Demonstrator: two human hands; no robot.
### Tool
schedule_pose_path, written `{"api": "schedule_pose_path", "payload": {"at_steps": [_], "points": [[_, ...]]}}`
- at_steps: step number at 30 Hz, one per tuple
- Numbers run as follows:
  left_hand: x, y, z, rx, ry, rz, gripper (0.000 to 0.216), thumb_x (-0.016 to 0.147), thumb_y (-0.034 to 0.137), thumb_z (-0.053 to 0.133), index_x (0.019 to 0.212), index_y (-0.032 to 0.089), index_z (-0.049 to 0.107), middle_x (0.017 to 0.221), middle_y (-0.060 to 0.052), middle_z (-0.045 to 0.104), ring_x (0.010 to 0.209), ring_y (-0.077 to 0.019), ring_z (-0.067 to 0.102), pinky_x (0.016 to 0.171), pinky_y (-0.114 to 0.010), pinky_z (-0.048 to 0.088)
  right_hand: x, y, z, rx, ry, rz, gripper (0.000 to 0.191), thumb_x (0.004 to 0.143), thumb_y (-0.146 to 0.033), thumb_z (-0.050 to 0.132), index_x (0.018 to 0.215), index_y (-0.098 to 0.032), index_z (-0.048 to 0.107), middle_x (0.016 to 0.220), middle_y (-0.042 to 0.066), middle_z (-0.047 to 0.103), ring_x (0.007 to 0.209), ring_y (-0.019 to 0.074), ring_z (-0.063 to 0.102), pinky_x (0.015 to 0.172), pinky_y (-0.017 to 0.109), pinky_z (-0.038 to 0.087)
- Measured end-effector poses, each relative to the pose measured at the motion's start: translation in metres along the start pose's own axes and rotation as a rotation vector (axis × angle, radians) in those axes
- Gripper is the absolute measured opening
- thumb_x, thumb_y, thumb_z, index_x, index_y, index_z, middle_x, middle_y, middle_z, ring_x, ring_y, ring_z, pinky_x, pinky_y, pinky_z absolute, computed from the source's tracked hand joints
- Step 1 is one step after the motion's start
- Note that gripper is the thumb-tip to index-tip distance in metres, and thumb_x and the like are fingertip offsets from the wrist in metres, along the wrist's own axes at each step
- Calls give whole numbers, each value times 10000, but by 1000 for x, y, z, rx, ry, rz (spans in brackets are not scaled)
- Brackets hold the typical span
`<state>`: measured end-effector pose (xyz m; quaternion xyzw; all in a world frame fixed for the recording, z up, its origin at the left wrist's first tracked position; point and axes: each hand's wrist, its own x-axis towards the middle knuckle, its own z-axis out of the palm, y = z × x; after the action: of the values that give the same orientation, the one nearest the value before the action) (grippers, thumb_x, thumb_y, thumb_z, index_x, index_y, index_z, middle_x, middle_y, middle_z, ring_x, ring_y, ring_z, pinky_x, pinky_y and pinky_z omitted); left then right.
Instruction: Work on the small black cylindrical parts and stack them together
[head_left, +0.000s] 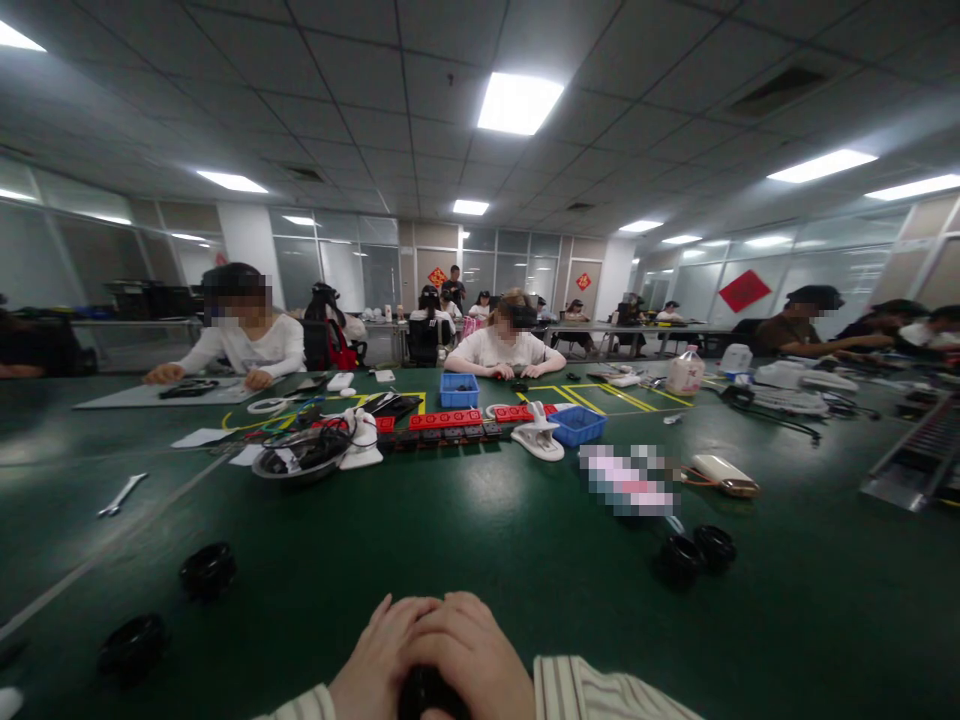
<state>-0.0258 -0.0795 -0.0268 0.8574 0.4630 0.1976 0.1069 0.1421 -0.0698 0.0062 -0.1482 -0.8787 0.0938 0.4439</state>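
At the bottom middle of the head view, my left hand point(375, 655) and my right hand point(474, 650) close together around a black object point(429, 692). The right fingers lap over the left ones. Most of that object is hidden, so its kind cannot be told. To the left on the green table lie two black round, ring-like parts, one farther off point(208, 570) and one nearer point(133, 645). A similar pair, a left part point(680, 557) and a right part point(715, 547), sits to the right. My hands are apart from all of these.
Ahead stand a metal bowl of cables point(289, 468), a red and black row of sockets point(450, 430), a white clip base point(538, 442) and blue bins point(459, 390). A wrench point(122, 495) lies left, a power bank point(724, 475) right. Co-workers sit opposite.
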Motion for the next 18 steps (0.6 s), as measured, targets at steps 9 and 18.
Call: {"api": "schedule_pose_path", "payload": {"at_steps": [9, 18], "points": [[-7, 12, 17, 162, 69, -179, 431, 685, 197, 513, 1116, 193, 528, 1164, -106, 570, 1127, -286, 482, 1019, -530, 261, -11, 10, 15, -180, -32, 284, 582, 675, -741, 413, 753, -178, 537, 736, 28, 525, 683, 163, 473, 633, 291, 377], [13, 22, -16, -204, -44, 0, 297, 484, 187, 606, 780, 183, 588, 886, -33, 546, 865, -212, 511, 778, -305, 467, -3, 0, 2, 40, -120, 22, 161, 786, -292, 403, 809, -214, 543, 815, -8, 641, 815, 134, 531, 759, 296, 381]]}}
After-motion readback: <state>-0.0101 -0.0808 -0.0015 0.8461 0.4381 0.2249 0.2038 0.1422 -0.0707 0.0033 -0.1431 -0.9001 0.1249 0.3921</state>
